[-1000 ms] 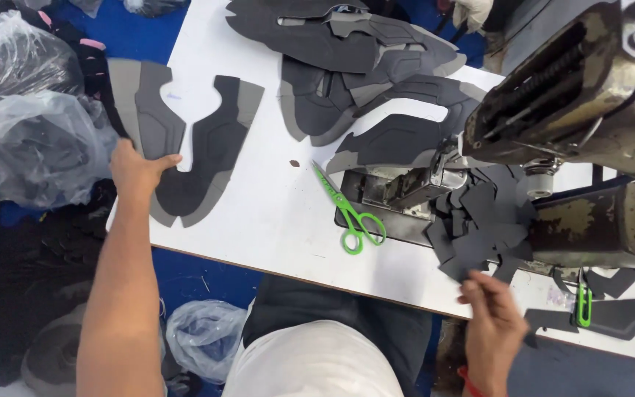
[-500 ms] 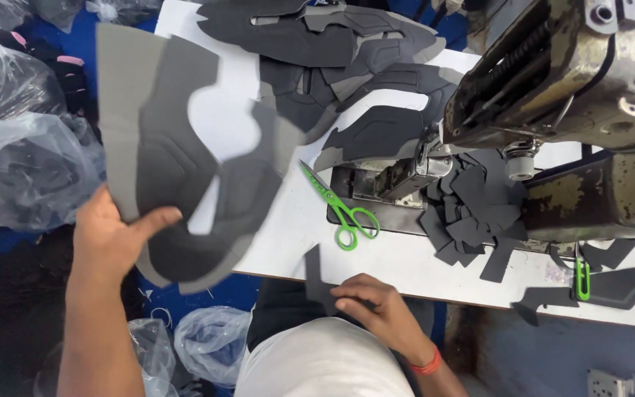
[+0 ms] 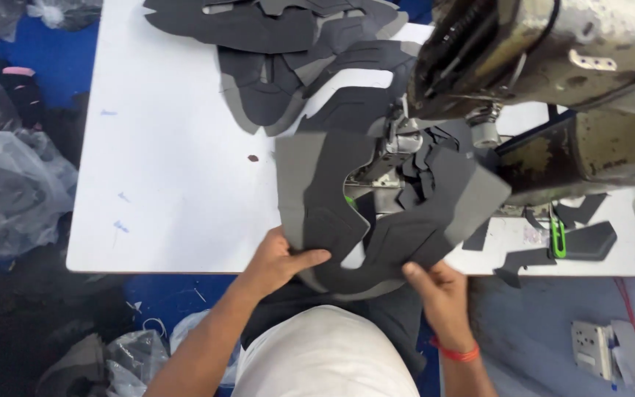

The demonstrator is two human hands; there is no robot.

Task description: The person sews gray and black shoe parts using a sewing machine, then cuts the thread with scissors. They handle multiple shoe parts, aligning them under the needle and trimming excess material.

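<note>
Now both hands bring a large grey and black cut panel [image 3: 376,220] to the head of a sewing machine [image 3: 545,81] at the near edge of a white bench [image 3: 170,169]. The left hand [image 3: 277,257] grips the panel's near left edge, thumb pressed on top and fingers [image 3: 310,259] closed under it. The right hand [image 3: 435,287] pinches the lower right edge, its fingers clamped on the material. The panel lies partly flat on the bench and partly over the machine's bed, its cut-out centre sitting just beside the needle area.

Doing this step well seems to call for keeping the panel flat and taut between the two grips, so no fold rides up near the needle, and for lining its edge squarely before any stitching. Both forearms reach forward from the body, wrists low, the left arm angled in from the lower left, the right arm coming nearly straight up with a red band [image 3: 456,353] at the wrist.

More dark cut pieces [image 3: 281,44] lie stacked at the far side of the bench, and a green clip [image 3: 557,239] rests to the right.
</note>
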